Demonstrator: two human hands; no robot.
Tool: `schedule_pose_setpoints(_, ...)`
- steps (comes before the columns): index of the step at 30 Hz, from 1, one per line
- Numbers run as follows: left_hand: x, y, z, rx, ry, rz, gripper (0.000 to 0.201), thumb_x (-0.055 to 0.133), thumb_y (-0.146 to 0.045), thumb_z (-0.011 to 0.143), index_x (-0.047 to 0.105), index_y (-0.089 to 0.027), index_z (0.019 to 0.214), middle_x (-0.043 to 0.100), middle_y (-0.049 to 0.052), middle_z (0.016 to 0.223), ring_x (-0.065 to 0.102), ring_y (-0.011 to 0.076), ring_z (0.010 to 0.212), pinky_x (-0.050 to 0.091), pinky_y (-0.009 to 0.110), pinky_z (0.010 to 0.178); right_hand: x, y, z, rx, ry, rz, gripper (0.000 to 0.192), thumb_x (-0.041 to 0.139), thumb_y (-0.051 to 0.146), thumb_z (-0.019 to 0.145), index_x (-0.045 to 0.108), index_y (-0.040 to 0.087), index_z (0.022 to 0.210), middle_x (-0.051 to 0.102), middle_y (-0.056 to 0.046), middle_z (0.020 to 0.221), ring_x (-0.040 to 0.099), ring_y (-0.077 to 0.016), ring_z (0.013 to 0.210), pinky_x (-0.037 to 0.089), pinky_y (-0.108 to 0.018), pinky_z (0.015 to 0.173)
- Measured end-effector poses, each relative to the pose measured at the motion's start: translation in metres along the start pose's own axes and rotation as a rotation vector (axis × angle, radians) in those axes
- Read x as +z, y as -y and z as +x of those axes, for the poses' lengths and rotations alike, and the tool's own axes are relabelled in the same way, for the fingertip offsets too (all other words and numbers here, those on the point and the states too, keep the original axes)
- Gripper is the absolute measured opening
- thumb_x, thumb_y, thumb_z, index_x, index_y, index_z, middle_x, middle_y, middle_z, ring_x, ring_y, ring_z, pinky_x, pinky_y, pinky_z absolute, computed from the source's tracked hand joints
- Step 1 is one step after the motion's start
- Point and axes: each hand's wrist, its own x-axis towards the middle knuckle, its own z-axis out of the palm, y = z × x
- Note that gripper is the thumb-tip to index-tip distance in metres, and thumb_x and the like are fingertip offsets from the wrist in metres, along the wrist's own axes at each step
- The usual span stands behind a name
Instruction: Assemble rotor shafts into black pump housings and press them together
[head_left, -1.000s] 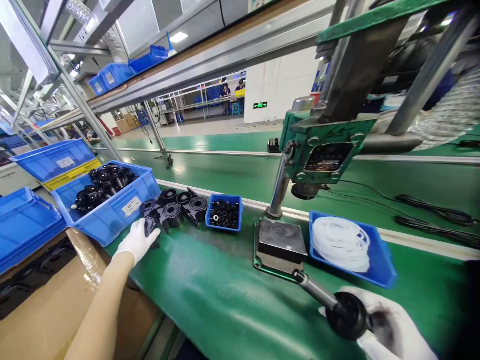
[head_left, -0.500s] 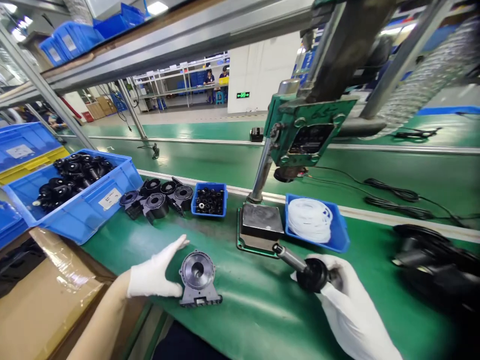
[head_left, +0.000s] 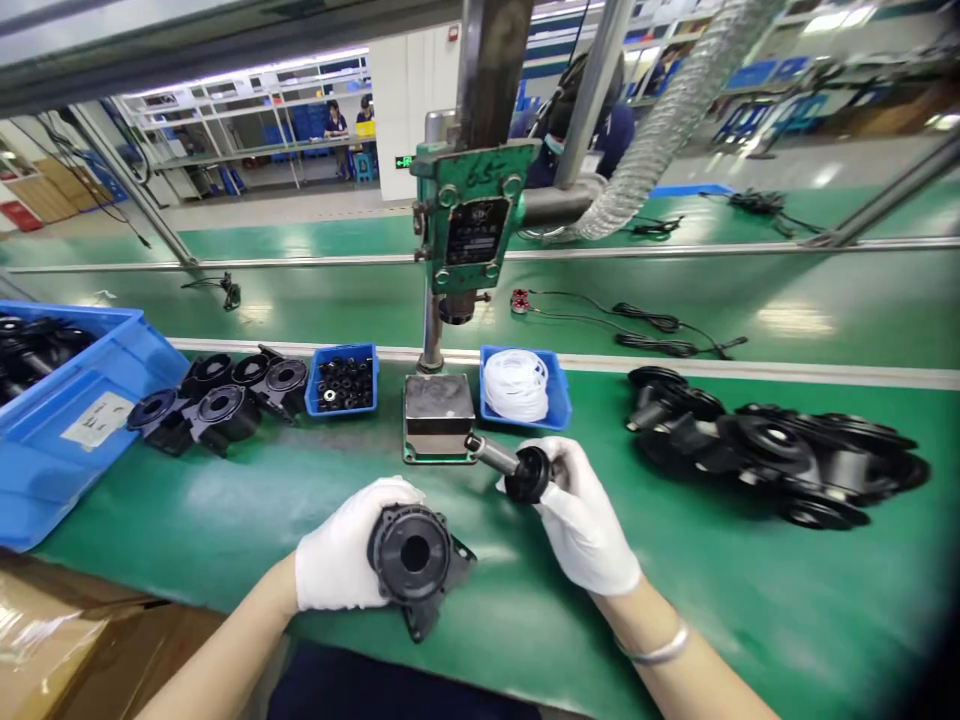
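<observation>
My left hand [head_left: 352,548], in a white glove, is closed round the side of a black round housing [head_left: 412,555]. The housing is tilted so that its round face with a centre hole points up at me, and a bracket-like foot sticks out at its lower right. In my right hand [head_left: 585,515], also gloved, is a black disc-shaped part with a grey shaft [head_left: 527,474]. Its shaft points up and left toward the metal block [head_left: 439,400] under the green press [head_left: 476,220]. The two held parts are apart from each other.
Several black housings [head_left: 221,403] stand at the left beside a blue bin [head_left: 90,415]. Small blue trays hold black rings [head_left: 345,385] and white plastic rings [head_left: 516,385]. Assembled black parts [head_left: 772,445] are heaped at the right. Cables [head_left: 652,320] lie behind.
My left hand has gone from open beside the housing to gripping it, and the housing is now turned and tilted. The view has swung right. My right hand still holds the shafted part.
</observation>
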Motion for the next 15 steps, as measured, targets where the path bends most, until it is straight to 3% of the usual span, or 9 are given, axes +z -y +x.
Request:
schedule_pose_setpoints(3, -0.018, -0.017, 0.005, 0.017, -0.004, 0.223, 0.055, 0.074, -0.023, 0.068, 0.052, -0.023, 0.119, 0.059, 0.011, 0.121, 0.057, 0.029, 0.113, 0.045, 0.042, 0.101, 0.0, 0.002, 0.0, 0.018, -0.002, 0.013, 0.039, 0.08, 0.04, 0.074, 0.05, 0.025, 0.095, 0.049, 0.0, 0.097, 0.056, -0.0171, 0.078, 0.059, -0.036, 0.071)
schedule_pose_setpoints(6, -0.038, -0.032, 0.008, 0.007, 0.019, 0.532, 0.066, 0.064, -0.011, 0.065, 0.049, -0.024, 0.128, 0.057, 0.01, 0.125, 0.056, 0.03, 0.111, 0.045, 0.043, 0.098, 0.002, 0.004, -0.001, 0.018, 0.005, 0.006, 0.04, 0.081, 0.041, 0.074, 0.049, 0.025, 0.093, 0.048, 0.001, 0.096, 0.055, -0.0161, 0.076, 0.059, -0.035, 0.071)
schedule_pose_setpoints(9, -0.044, -0.038, 0.014, -0.069, 0.123, 0.803, 0.068, 0.065, -0.009, 0.066, 0.049, -0.025, 0.13, 0.059, 0.011, 0.122, 0.056, 0.0344, 0.105, 0.045, 0.05, 0.091, 0.004, 0.005, -0.001, 0.011, 0.012, 0.003, 0.042, 0.081, 0.042, 0.073, 0.048, 0.024, 0.092, 0.048, 0.001, 0.094, 0.053, -0.0157, 0.075, 0.059, -0.034, 0.069)
schedule_pose_setpoints(12, -0.038, -0.029, 0.022, -0.093, 0.244, 0.778, 0.063, 0.071, -0.016, 0.072, 0.05, -0.028, 0.13, 0.057, 0.011, 0.124, 0.055, 0.0335, 0.105, 0.046, 0.049, 0.09, 0.005, 0.006, -0.002, 0.011, 0.009, 0.019, 0.043, 0.081, 0.042, 0.073, 0.047, 0.024, 0.091, 0.048, 0.001, 0.094, 0.052, -0.015, 0.074, 0.059, -0.032, 0.066)
schedule_pose_setpoints(15, -0.028, -0.002, 0.019, -0.103, 0.193, 0.547, 0.072, 0.074, -0.022, 0.075, 0.04, -0.031, 0.138, 0.046, 0.01, 0.137, 0.051, 0.0302, 0.119, 0.044, 0.045, 0.102, 0.005, 0.006, -0.001, 0.0, 0.019, 0.048, 0.041, 0.081, 0.04, 0.074, 0.047, 0.024, 0.092, 0.048, 0.001, 0.094, 0.053, -0.0142, 0.074, 0.058, -0.031, 0.067)
